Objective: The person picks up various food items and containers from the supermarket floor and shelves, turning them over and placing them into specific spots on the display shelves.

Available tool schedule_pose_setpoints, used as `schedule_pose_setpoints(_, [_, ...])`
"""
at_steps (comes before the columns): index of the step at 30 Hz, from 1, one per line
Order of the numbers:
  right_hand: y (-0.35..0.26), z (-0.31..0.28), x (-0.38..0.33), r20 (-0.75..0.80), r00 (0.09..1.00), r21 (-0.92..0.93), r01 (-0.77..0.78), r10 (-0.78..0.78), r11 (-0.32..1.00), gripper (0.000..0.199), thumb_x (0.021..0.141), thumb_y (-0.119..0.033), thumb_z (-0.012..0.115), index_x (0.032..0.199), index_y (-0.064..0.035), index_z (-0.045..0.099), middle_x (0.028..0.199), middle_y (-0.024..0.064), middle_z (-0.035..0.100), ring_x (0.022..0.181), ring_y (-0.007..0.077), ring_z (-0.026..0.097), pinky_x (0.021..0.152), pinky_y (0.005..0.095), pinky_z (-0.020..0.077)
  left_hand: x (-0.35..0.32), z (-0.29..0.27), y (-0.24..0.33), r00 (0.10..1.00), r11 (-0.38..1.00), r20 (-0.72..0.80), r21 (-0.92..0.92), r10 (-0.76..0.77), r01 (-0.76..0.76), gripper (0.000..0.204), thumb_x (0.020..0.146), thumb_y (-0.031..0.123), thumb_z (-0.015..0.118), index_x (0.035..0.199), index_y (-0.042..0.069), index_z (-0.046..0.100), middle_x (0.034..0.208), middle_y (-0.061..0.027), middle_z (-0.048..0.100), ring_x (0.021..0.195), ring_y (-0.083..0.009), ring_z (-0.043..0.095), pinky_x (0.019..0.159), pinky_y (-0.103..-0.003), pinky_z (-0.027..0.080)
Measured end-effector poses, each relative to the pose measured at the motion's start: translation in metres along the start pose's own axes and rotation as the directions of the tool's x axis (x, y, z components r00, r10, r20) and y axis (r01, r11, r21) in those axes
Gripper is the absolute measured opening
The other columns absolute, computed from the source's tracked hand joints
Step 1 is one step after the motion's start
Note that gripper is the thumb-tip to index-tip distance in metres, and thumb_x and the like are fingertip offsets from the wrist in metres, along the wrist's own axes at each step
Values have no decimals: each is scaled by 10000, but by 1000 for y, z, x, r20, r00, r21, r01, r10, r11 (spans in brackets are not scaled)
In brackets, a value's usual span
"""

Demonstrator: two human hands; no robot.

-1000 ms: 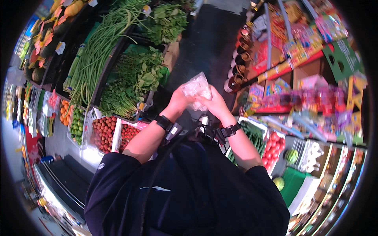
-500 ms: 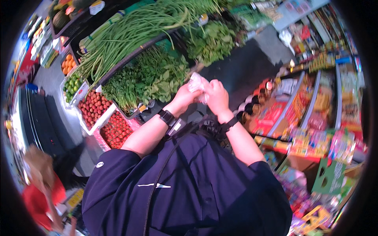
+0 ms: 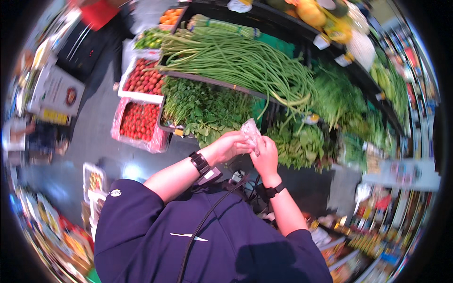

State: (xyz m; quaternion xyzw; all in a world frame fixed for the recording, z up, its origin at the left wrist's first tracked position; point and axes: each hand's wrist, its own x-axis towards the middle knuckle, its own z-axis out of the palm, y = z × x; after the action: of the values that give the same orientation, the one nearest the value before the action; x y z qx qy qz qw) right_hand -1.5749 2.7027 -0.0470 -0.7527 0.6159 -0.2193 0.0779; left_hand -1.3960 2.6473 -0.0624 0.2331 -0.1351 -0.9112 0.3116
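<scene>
Between my hands, a small piece of thin, clear-whitish plastic, which looks like a crumpled bag (image 3: 250, 130), sticks up above the fingers. My left hand (image 3: 228, 147) pinches its lower left side. Closed on its right side is my right hand (image 3: 267, 157), with the thumb and fingers near the left fingertips. Both hands hover just in front of leafy greens (image 3: 207, 132) in a dark crate, not gripping them. Whether the plastic holds anything inside I cannot make out.
Long green beans (image 3: 236, 59) fill the crate beyond. To the left are a box of small red fruits (image 3: 139, 121), a box of darker reddish fruits (image 3: 144, 75) and limes (image 3: 152, 39). A person in red (image 3: 98, 15) stands far left. Packaged goods (image 3: 373, 240) line the lower right.
My view has turned left, so the produce now lies straight ahead and the packaged goods have shifted to the lower right. The plastic, bunched up before, now stands more spread out between my fingers.
</scene>
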Motion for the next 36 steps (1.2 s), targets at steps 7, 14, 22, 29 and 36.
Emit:
schedule_pose_setpoints(7, [26,15,16,211,946,492,114,-245,863,369,784,-10,616,1149,-60,638,992,117,626,889,275,637,786,333,506,-48,11,-58,879,912,-355,367,318,-182,521,826,46,678,1277,8,421,1116,-101,606,1043,-191,598,869,-312,506])
schedule_pose_setpoints(14, [-45,33,-5,610,539,689,1,-581,725,210,833,-94,633,1035,-41,658,863,106,645,788,229,637,714,303,486,-121,-10,-131,404,699,-574,530,712,-480,279,792,97,735,1025,45,589,957,-18,619,874,-107,585,797,-274,483])
schedule_pose_setpoints(22, [-105,99,-56,681,327,540,380,-655,751,288,815,-215,682,996,-13,584,878,190,651,800,362,629,726,397,499,-162,-93,-214,226,674,-775,319,590,-666,182,802,38,702,970,42,632,902,-5,644,838,-107,596,767,-265,482])
schedule_pose_setpoints(29, [-112,228,-79,871,-28,490,138,-491,861,363,788,-223,718,1027,14,585,850,166,648,782,253,645,718,349,495,-197,-186,-277,245,714,-836,225,491,-663,545,829,129,716,1302,10,473,1198,-93,576,1024,-134,557,858,-279,468])
schedule_pose_setpoints(36, [-13,438,-77,816,437,294,249,-378,923,302,839,-239,657,1017,-9,575,867,184,656,818,307,651,741,383,499,-196,-274,-379,125,649,-972,36,201,-760,440,945,160,561,1340,29,418,1259,-119,543,1073,-202,580,868,-310,480])
